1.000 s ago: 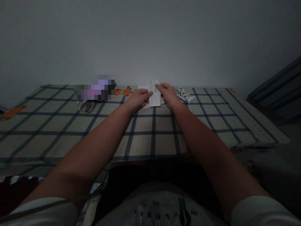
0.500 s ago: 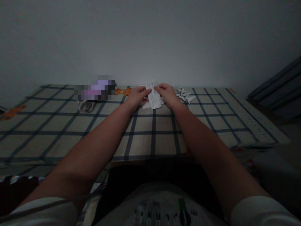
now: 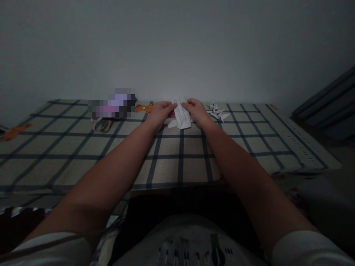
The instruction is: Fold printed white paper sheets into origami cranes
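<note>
Both arms reach forward over a checked cloth (image 3: pixel 177 159). My left hand (image 3: pixel 159 112) and my right hand (image 3: pixel 197 111) pinch the top of a folded white printed paper (image 3: pixel 181 116) between them, one hand on each side. The paper stands tilted just above more white paper (image 3: pixel 170 123) lying flat on the cloth. Fingers of both hands are closed on the folded paper's upper edge.
Folded white paper star shapes (image 3: pixel 217 111) lie just right of my right hand. A blurred purple object (image 3: pixel 112 104) with a looped cord (image 3: pixel 101 125) sits to the left by the wall. A dark slanted surface (image 3: pixel 327 107) rises at the far right.
The folded paper has been narrowed and tilted between my fingers, and both hands have closed in slightly toward each other. My arms have stayed in place.
</note>
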`<state>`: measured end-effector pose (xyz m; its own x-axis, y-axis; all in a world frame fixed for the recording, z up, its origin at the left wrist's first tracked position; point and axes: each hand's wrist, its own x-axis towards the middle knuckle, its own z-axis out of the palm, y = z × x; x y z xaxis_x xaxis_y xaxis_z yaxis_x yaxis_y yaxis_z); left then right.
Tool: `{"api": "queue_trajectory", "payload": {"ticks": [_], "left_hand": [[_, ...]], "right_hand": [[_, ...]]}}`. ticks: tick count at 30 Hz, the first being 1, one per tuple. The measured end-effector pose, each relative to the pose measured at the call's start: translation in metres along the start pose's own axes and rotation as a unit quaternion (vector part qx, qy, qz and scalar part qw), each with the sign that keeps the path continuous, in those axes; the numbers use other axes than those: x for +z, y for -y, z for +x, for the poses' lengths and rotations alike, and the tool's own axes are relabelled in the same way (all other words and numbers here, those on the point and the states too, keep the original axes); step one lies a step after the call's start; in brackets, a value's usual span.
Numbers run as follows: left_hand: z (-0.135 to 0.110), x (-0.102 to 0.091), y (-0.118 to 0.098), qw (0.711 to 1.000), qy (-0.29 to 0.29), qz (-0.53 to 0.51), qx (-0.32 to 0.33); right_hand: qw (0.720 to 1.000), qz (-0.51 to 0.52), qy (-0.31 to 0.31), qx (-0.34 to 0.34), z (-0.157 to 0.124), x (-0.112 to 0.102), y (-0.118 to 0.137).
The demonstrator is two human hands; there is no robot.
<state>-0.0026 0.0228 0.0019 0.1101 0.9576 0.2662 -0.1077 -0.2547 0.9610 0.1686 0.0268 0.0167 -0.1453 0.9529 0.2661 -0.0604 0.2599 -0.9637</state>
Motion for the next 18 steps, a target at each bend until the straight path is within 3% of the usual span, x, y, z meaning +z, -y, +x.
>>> {"api": "queue_trajectory", "payload": {"ticks": [8, 18], "left_hand": [[-0.0004, -0.0013, -0.0017, 0.998, -0.040, 0.040, 0.016], [-0.0030, 0.0008, -0.0044, 0.997, -0.032, 0.066, 0.003]], "right_hand": [[0.999, 0.047, 0.017, 0.003, 0.0051, -0.0015, -0.0076], [0.999, 0.025, -0.006, -0.033, 0.0047, -0.0004, -0.0065]]}}
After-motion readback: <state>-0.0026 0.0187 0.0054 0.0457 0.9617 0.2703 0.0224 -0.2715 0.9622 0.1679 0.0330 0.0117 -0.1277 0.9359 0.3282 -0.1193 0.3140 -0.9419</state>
